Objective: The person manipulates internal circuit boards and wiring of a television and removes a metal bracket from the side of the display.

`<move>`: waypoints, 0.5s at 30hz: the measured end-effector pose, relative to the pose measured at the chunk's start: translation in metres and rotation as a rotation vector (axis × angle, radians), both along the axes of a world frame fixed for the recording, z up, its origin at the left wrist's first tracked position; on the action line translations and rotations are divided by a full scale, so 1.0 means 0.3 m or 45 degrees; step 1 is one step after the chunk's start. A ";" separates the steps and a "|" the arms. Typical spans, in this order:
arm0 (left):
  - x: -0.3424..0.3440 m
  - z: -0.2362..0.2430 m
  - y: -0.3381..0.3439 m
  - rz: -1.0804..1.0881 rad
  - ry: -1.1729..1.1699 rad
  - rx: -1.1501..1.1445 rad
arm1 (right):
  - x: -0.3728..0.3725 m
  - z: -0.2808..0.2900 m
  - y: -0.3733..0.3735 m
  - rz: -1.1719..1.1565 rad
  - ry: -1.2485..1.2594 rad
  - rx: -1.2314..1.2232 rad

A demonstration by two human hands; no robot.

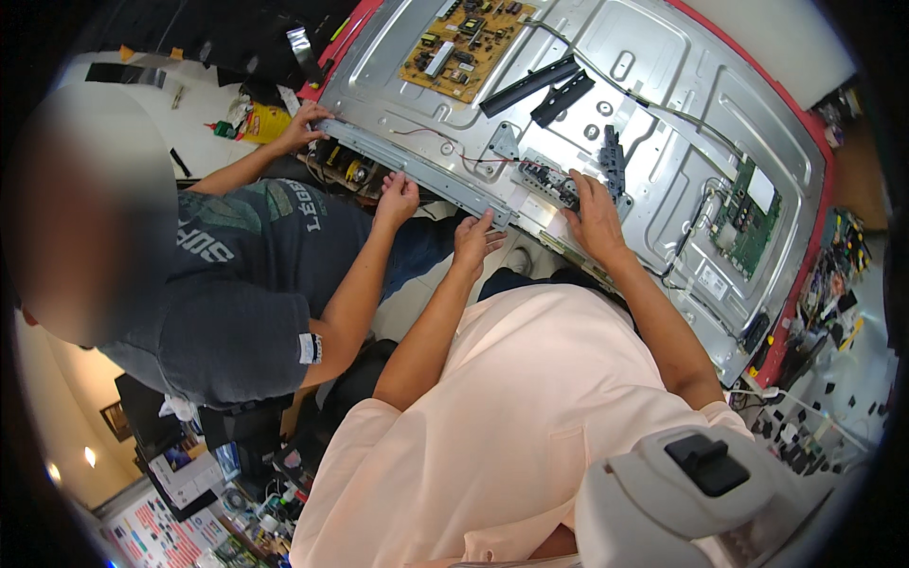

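Observation:
A long grey metal bar (417, 170) lies along the near edge of a large silver back panel (663, 123) with a red rim. My left hand (473, 244) pinches the bar's right end between thumb and fingers. Resting on the panel, my right hand (597, 222) has its thumb and fingers around the dark end of a grey bracket (544, 177); the palm side is hidden. Just beyond that hand stands a black plastic piece (613, 161). A co-worker on the left holds the same bar, one hand (305, 126) at its far end, the other hand (399, 199) near its middle.
On the panel are a brown circuit board (462, 47), two black plastic strips (530, 85), a cable (653, 102) and a green circuit board (748, 222). A yellow packet (266, 122) lies beyond the co-worker's arm. Several small parts (824, 312) crowd the surface at right.

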State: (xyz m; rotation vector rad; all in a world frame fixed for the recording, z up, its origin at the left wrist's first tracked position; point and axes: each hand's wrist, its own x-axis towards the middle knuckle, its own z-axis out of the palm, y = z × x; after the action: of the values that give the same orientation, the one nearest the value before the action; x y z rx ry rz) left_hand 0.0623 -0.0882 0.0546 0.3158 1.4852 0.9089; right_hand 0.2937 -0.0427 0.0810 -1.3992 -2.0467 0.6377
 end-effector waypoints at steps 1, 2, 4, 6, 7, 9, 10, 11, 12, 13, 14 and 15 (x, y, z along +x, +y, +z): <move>0.000 0.001 0.004 -0.022 -0.008 0.007 | -0.004 0.001 -0.004 -0.018 -0.024 0.014; -0.003 -0.005 0.004 -0.038 -0.034 0.010 | -0.009 0.004 -0.011 -0.035 -0.048 0.028; -0.016 -0.023 0.000 -0.053 -0.087 0.025 | -0.018 0.017 -0.025 -0.070 -0.100 0.033; -0.039 -0.041 -0.006 -0.064 -0.162 0.039 | -0.031 0.028 -0.043 -0.109 -0.138 0.031; -0.051 -0.050 -0.013 -0.068 -0.201 0.043 | -0.038 0.032 -0.053 -0.132 -0.149 0.027; -0.085 -0.061 -0.035 -0.078 -0.243 0.053 | -0.055 0.036 -0.072 -0.184 -0.189 0.018; -0.099 -0.066 -0.046 -0.081 -0.263 0.060 | -0.064 0.033 -0.083 -0.215 -0.218 0.013; -0.112 -0.070 -0.059 -0.063 -0.278 0.048 | -0.073 0.030 -0.094 -0.244 -0.246 0.008; -0.125 -0.076 -0.074 -0.049 -0.290 0.033 | -0.080 0.028 -0.107 -0.275 -0.253 0.015; -0.139 -0.081 -0.089 -0.035 -0.301 0.017 | -0.086 0.026 -0.121 -0.306 -0.259 0.022; -0.155 -0.085 -0.104 -0.048 -0.311 0.005 | -0.091 0.028 -0.135 -0.339 -0.263 0.029; -0.165 -0.099 -0.120 -0.066 -0.322 -0.011 | -0.088 0.031 -0.154 -0.361 -0.283 0.046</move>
State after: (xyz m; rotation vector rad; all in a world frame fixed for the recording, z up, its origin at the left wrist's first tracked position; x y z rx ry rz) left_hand 0.0129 -0.1243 0.0249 0.2227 1.2427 0.8670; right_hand 0.2674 -0.0889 0.0904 -1.7628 -1.9579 0.3353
